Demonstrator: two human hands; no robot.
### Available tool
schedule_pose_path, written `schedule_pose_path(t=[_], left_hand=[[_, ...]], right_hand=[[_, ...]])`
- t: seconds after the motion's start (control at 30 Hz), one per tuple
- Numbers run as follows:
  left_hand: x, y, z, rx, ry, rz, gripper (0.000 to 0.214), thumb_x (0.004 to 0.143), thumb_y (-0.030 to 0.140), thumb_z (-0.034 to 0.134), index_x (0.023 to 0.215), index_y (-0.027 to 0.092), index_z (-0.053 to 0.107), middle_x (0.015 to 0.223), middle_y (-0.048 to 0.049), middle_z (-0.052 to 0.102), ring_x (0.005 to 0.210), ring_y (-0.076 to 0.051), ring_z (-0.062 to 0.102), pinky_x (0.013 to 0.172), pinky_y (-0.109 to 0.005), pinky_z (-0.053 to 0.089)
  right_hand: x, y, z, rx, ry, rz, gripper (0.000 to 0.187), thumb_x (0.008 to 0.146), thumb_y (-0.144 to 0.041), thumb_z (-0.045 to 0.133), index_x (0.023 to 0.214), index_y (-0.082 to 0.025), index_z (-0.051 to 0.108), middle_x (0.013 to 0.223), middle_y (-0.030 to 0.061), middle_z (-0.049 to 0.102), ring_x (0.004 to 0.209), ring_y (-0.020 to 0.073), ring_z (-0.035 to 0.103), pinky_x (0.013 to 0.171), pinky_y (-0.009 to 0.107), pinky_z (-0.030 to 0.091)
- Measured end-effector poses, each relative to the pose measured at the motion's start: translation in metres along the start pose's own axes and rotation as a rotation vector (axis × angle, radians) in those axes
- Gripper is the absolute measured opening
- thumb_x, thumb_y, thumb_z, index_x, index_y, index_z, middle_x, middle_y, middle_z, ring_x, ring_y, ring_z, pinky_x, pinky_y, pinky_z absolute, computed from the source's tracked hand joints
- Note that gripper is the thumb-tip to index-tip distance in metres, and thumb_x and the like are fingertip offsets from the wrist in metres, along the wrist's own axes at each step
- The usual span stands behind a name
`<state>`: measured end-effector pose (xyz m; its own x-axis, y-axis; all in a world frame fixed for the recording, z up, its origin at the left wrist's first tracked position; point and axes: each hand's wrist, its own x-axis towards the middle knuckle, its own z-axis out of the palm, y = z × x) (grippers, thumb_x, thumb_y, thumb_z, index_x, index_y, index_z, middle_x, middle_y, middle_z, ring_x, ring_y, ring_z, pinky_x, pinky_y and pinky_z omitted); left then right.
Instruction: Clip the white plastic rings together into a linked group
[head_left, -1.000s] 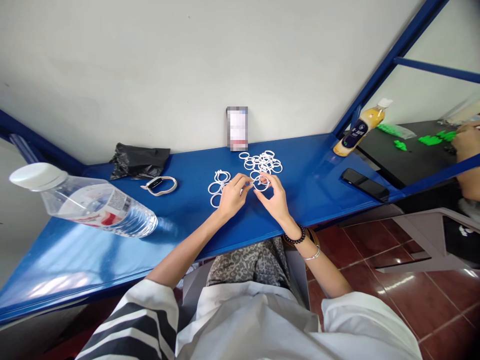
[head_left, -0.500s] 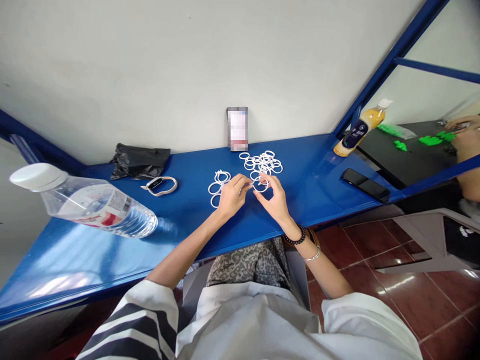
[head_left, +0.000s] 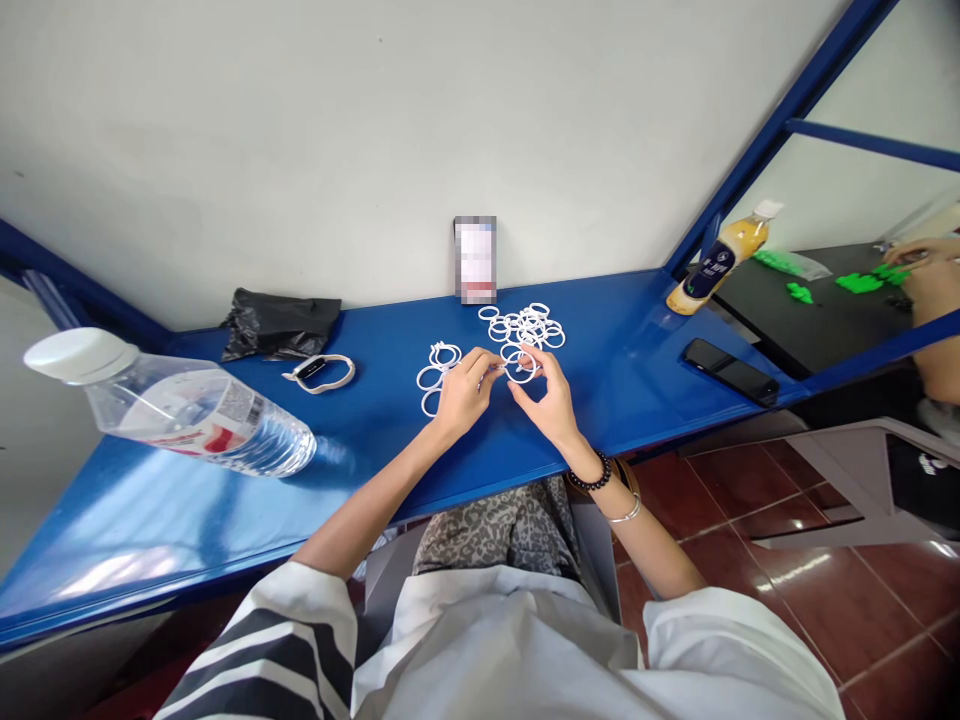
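Both my hands meet over the middle of the blue table (head_left: 375, 440). My left hand (head_left: 463, 392) and my right hand (head_left: 550, 398) pinch the same white plastic ring (head_left: 520, 370) between their fingertips, just above the tabletop. Behind the hands lies a loose pile of white rings (head_left: 529, 324). A smaller cluster of white rings (head_left: 435, 372) lies to the left of my left hand, partly hidden by it. A dark bead bracelet and a thin metal bangle sit on my right wrist.
A clear water bottle (head_left: 172, 405) lies near left. A white smartwatch (head_left: 319, 371) and a black plastic bag (head_left: 277, 322) sit left of centre. A small card (head_left: 475, 258) leans on the wall. A juice bottle (head_left: 720, 258) and a black phone (head_left: 731, 371) are at right; another person's hand (head_left: 930, 270) works over green parts.
My hands stay almost still, fingers only shifting slightly on the ring. The other person's hand at far right has moved a little over the green parts.
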<state>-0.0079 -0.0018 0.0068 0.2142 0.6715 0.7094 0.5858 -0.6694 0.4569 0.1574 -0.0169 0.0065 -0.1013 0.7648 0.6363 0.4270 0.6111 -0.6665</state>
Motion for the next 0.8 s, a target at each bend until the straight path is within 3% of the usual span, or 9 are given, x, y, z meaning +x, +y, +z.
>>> schedule_pose_path(t=[0.8], left_hand=[[0.0015, 0.0011, -0.0018, -0.002, 0.012, 0.026, 0.011, 0.096, 0.018, 0.050, 0.089, 0.018, 0.059, 0.087, -0.0033, 0.066, 0.075, -0.013, 0.062, 0.065, -0.022, 0.046]], right_hand=[[-0.0008, 0.0012, -0.0001, 0.029, -0.028, 0.010, 0.041, 0.086, -0.024, 0.065, 0.126, -0.025, 0.053, 0.106, 0.0069, 0.065, 0.100, 0.0219, 0.062, 0.084, 0.038, 0.053]])
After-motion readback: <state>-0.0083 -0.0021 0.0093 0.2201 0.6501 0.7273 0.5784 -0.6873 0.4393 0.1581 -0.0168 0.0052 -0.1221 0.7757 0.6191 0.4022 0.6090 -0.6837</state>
